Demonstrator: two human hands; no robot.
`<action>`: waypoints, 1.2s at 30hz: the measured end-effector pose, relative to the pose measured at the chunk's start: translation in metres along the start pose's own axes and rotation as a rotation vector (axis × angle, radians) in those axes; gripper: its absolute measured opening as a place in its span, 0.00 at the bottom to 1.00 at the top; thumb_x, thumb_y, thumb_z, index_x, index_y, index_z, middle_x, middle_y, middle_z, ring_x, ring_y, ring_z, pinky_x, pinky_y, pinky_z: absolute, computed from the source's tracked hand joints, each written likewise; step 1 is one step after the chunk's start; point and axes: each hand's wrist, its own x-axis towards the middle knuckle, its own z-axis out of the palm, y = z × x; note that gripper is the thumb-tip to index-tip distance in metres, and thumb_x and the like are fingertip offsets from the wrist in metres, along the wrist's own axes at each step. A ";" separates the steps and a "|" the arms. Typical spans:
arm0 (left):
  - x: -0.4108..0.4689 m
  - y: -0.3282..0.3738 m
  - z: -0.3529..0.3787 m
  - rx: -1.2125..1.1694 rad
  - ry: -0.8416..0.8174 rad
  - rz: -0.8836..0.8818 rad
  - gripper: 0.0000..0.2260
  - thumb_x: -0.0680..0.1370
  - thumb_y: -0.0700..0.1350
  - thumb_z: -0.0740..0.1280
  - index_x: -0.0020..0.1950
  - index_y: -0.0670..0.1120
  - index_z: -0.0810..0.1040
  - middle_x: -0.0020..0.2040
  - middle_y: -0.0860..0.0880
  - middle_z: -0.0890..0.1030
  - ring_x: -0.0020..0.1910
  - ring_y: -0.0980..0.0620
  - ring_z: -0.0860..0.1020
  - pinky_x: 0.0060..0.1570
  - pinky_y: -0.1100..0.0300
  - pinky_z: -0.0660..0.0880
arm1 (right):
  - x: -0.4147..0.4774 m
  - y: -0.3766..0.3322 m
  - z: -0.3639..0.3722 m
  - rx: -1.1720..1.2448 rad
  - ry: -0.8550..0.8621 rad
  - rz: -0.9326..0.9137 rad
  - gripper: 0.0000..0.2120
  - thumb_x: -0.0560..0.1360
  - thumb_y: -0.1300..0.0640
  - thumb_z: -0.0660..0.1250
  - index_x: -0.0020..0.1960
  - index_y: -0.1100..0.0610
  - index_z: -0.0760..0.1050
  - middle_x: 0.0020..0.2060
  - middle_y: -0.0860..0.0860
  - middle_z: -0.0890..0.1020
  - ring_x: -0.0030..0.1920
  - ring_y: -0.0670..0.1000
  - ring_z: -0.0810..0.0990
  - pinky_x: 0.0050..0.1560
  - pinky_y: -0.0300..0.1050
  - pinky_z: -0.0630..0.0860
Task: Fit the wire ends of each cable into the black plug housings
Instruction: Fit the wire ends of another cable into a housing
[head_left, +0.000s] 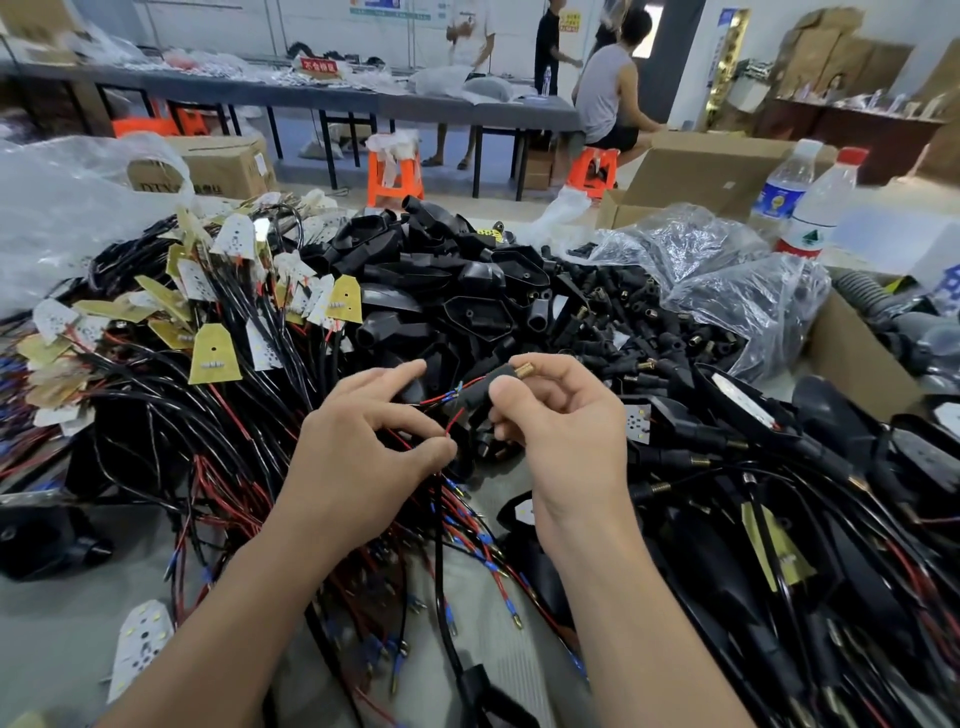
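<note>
Mid-fit on one cable, by the look of it. Gripping a black plug housing (480, 397) in the right hand (566, 436), clamping it with thumb and curled fingers, with the brass threaded tip (523, 370) showing past the forefinger. Holding it raised above the table (62, 623), just in front of the big heap of loose black shells (467, 291). Over on the left hand (374, 441), pinching a thin red wire (451, 425) between thumb and a fingertip, with the forefinger stretched out straight toward the housing's near end. Working with both hands close together, not touching, bridged only by wire. Seems to have red and blue-sleeved wire ends (457, 388) right at the mouth of the housing; already seated inside or only lined up, cannot tell from here. Reads as the threading step, leads going in, not yet finished. Calls next for steadying the housing, feeding the pinched wire straight into the opening and pushing gently, without kinking so thin a lead; probably a light tug afterwards to check the seat. Reaching in from below with both forearms, wrists lifted, palms turned inward toward each other. Plenty left to do, going by the tangle of black cables (218, 426) spread across the left side of the table.
</note>
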 end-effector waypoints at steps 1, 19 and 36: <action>0.000 0.000 0.000 -0.008 -0.009 0.004 0.08 0.69 0.50 0.80 0.36 0.63 0.87 0.65 0.69 0.76 0.68 0.72 0.65 0.60 0.84 0.51 | 0.000 0.000 0.000 0.006 0.000 0.005 0.08 0.74 0.73 0.71 0.46 0.61 0.80 0.30 0.53 0.81 0.29 0.48 0.77 0.31 0.39 0.75; -0.005 0.006 0.004 -0.104 0.040 0.057 0.12 0.63 0.56 0.82 0.43 0.65 0.85 0.61 0.72 0.79 0.68 0.71 0.69 0.64 0.79 0.60 | 0.001 -0.002 0.002 -0.072 0.034 0.031 0.18 0.82 0.64 0.64 0.37 0.55 0.84 0.32 0.57 0.82 0.30 0.52 0.77 0.30 0.41 0.74; -0.008 0.010 0.013 -0.104 0.108 0.083 0.13 0.70 0.47 0.81 0.44 0.66 0.85 0.54 0.74 0.81 0.65 0.67 0.74 0.63 0.77 0.65 | 0.005 -0.003 -0.005 -0.108 0.069 -0.126 0.14 0.80 0.63 0.67 0.39 0.55 0.86 0.34 0.54 0.85 0.33 0.49 0.79 0.34 0.39 0.76</action>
